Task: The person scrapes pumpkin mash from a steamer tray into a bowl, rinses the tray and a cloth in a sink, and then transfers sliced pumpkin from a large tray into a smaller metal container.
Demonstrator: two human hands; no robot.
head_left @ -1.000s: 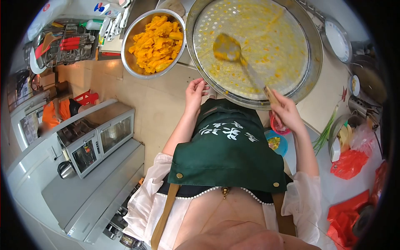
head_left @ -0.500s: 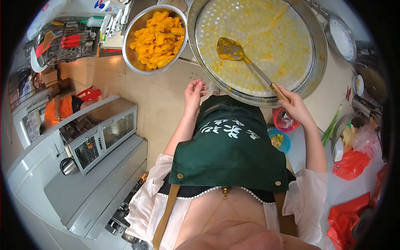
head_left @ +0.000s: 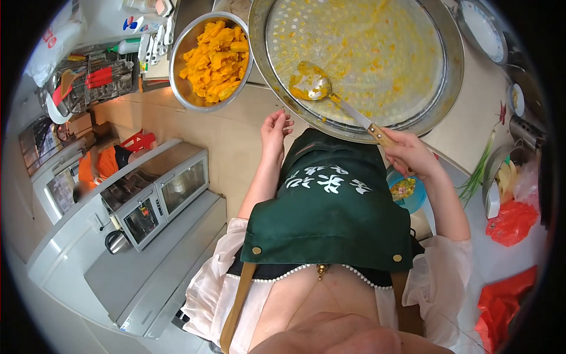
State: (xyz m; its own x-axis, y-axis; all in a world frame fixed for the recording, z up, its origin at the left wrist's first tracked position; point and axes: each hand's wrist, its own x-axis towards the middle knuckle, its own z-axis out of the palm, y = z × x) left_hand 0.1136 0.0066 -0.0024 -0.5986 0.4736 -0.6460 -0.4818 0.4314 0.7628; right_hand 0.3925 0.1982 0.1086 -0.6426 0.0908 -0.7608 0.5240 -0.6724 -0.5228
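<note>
My right hand (head_left: 405,152) is wrapped round the wooden handle of a metal spatula (head_left: 358,117). The spatula's broad head, smeared with orange mash, lies over a large round steamer tray (head_left: 413,59) lined with a pale cloth that bears orange smears. My left hand (head_left: 275,131) hangs in front of the counter, fingers curled loosely with gaps between them and nothing in them. To the upper left, a steel bowl (head_left: 177,76) holds a heap of orange cooked pieces (head_left: 215,62).
A person in orange (head_left: 100,168) is at the far left, near a glass-fronted cabinet (head_left: 186,177). A kettle (head_left: 118,242), a dish rack (head_left: 109,71), a blue bowl (head_left: 415,197), green onions (head_left: 479,171) and red bags (head_left: 510,224) are around me.
The spatula has shifted left over the tray and its head has turned, now showing a shinier face. My right hand moved left with it. The view has shifted slightly.
</note>
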